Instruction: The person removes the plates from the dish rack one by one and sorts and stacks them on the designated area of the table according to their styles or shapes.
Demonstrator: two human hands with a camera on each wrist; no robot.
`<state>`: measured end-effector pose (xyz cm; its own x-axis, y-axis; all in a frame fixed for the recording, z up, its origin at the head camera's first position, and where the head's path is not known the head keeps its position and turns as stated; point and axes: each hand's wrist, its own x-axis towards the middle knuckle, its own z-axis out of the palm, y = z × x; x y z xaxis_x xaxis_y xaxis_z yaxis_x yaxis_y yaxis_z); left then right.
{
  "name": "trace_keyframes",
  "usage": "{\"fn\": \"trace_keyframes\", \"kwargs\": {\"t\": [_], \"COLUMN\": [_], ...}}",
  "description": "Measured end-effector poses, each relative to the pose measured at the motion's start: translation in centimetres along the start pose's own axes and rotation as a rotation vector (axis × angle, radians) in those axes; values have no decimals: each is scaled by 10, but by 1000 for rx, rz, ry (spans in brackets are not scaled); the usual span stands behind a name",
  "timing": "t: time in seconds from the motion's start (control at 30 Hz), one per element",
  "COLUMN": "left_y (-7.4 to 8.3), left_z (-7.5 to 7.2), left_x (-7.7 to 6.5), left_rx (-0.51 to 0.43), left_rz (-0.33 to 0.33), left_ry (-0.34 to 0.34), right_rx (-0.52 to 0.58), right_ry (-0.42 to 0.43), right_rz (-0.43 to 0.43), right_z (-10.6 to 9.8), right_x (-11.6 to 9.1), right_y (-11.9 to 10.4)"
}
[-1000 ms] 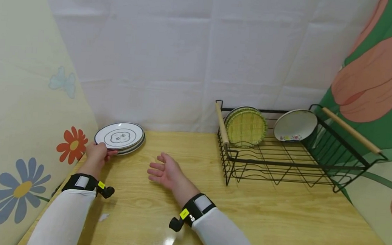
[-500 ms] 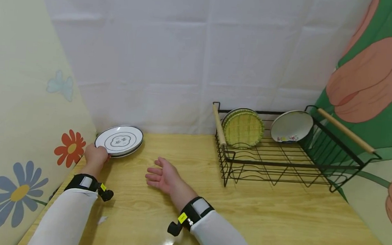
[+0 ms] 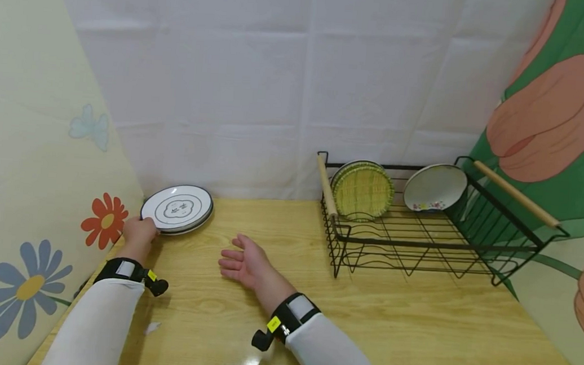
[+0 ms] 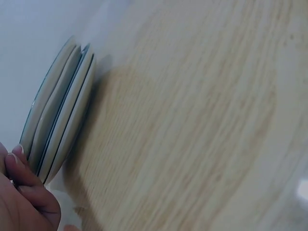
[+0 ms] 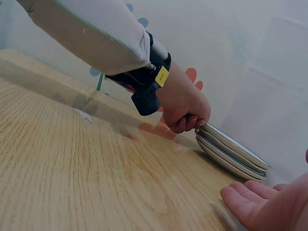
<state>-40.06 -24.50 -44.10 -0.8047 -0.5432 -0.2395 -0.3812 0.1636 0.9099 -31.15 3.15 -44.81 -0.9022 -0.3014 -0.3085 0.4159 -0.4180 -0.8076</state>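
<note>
The plates (image 3: 178,205) are lying stacked on the worktop (image 3: 414,327), and everything else is taking its place from them. The top plate is showing a dark rim line and a dark printed motif in its centre. The left hand (image 3: 138,234) is gripping the plates at their near left rim, its fingers curling in against the edge; how many plates they are pinching, I cannot tell. The right hand (image 3: 248,264) is reaching in to the right of the plates and nearer the person, apart from them. Its fingers are spreading loosely, released, and holding nothing; whether they are touching the worktop, I cannot tell.

Well to the right of the plates, a black wire rack (image 3: 420,244) with wooden handles is standing. Inside it, a woven disc (image 3: 363,193) is leaning on the side nearer the plates, with another round edge showing behind it. A bowl (image 3: 435,188) is tilting on the side farther from the plates, bearing a small floral print. Behind the plates, a white cloth (image 3: 227,87) is hanging in creases. To their left, an orange flower (image 3: 104,220) is showing on a pale panel (image 3: 34,159).
</note>
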Motion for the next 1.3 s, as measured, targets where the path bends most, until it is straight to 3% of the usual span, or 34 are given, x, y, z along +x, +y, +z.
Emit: {"fn": "trace_keyframes", "kwargs": {"t": [0.13,0.33,0.43,0.63,0.87,1.1,1.3], "left_y": [1,10,18,33,37,42,42], "left_z": [-3,-5,-6,-5,5,19,34], "left_x": [-3,-12,-21,-52,-100,-151,-185], "left_rx": [-70,-257,-284,-255,-345,-435,-477], "left_rz": [-64,-72,-60,16,97,136,106], "left_ry": [-10,59,30,-92,-285,-508,-631], "right_rx": [11,24,37,44,-9,-201,-415], "right_ry": [-2,7,10,-6,-77,-178,-212], "right_rz": [1,3,-1,-25,-77,-199,-301], "right_z": [-3,-6,-8,-12,-9,-9,-19], "right_x": [1,-3,-6,-12,-34,-72,-108], "right_y": [0,-4,-9,-22,-44,-84,-132]}}
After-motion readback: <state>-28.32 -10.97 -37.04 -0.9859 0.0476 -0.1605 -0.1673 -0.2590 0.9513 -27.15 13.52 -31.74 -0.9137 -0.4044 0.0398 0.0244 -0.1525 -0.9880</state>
